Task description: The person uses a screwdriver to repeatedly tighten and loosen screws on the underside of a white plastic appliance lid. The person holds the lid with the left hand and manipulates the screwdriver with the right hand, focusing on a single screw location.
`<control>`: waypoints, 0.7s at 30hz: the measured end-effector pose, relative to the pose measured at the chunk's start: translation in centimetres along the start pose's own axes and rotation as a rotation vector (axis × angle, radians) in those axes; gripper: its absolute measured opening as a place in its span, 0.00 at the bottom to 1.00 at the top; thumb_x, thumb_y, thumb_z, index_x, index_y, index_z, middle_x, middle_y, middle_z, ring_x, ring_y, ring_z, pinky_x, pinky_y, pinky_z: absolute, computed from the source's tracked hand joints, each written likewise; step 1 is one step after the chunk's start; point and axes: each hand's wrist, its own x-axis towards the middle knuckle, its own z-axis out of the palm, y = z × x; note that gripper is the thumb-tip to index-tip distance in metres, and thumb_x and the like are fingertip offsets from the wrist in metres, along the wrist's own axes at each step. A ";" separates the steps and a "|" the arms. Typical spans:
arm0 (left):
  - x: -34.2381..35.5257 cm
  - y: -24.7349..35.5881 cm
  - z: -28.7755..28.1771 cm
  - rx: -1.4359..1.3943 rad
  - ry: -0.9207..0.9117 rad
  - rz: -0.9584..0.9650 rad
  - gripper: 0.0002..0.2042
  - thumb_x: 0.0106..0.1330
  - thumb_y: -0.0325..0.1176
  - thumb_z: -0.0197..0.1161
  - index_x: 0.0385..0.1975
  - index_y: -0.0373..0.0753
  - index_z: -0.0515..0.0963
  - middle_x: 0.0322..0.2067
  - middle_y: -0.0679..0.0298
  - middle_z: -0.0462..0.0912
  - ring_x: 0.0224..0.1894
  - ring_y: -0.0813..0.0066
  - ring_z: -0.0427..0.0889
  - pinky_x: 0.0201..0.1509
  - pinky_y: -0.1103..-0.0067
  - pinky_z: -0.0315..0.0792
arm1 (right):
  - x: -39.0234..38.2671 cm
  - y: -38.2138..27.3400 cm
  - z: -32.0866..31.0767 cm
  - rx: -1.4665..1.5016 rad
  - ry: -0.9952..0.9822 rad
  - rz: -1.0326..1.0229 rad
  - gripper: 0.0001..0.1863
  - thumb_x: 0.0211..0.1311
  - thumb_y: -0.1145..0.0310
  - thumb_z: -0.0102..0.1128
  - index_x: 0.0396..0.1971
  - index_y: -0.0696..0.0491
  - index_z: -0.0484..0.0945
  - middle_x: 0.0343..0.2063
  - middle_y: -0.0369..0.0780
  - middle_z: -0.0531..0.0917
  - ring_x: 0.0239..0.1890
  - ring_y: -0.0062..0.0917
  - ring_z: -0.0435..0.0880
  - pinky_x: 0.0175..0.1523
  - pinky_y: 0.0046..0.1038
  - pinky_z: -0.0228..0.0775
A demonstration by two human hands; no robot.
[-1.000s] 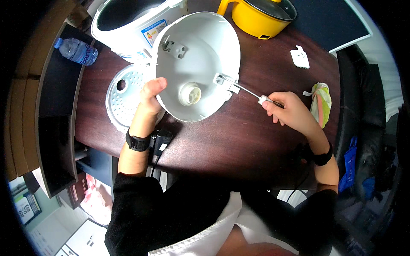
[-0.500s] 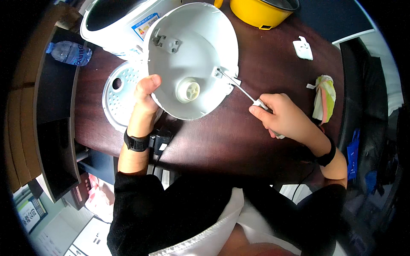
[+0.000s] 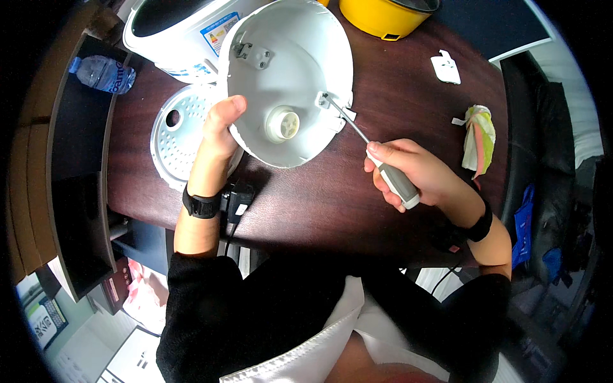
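Note:
My left hand is closed on the left edge of a white plastic lid shell, thumb over the rim, tilting its hollow inside toward me. Inside sit a metal bracket at the upper left, a round cream fitting near the bottom and a small mount at the right. In my right hand is a screwdriver with a grey and white handle. Its tip meets the small mount inside the shell; whether a screw sits there is too small to tell. Beneath my left wrist area lies a perforated metal disc with a round hole.
A white rice cooker body stands at the back left, and a yellow pot behind. A plastic bottle lies at the left. At the right are a white plastic piece and a crumpled cloth. A black adapter sits beside my left wrist.
My right hand has shifted its hold on the screwdriver, thumb now along the shaft end, and more of the handle shows. The shell has moved slightly, its inside still facing me.

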 end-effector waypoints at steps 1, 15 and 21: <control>0.1 0.1 0.0 0.016 0.008 0.005 0.33 0.49 0.47 0.52 0.51 0.27 0.64 0.45 0.49 0.73 0.46 0.61 0.75 0.49 0.74 0.69 | 0.1 0.1 -0.2 -0.005 0.001 -0.002 0.18 0.66 0.56 0.42 0.28 0.57 0.69 0.11 0.35 0.71 0.08 0.16 0.70 0.12 0.18 0.62; 0.3 -0.4 -0.1 -0.090 -0.003 0.027 0.34 0.48 0.48 0.50 0.52 0.26 0.63 0.47 0.48 0.72 0.48 0.60 0.74 0.51 0.73 0.68 | 0.6 0.0 -1.1 -0.564 0.145 -0.130 0.22 0.68 0.53 0.35 0.24 0.55 0.67 0.08 0.33 0.68 0.07 0.15 0.66 0.14 0.19 0.59; 0.2 -0.3 0.2 -0.103 -0.025 0.023 0.34 0.48 0.47 0.50 0.52 0.26 0.63 0.47 0.47 0.72 0.48 0.60 0.74 0.52 0.73 0.68 | 0.8 0.5 -0.4 -0.156 0.014 0.000 0.24 0.68 0.49 0.33 0.25 0.54 0.65 0.08 0.33 0.68 0.06 0.16 0.66 0.11 0.19 0.59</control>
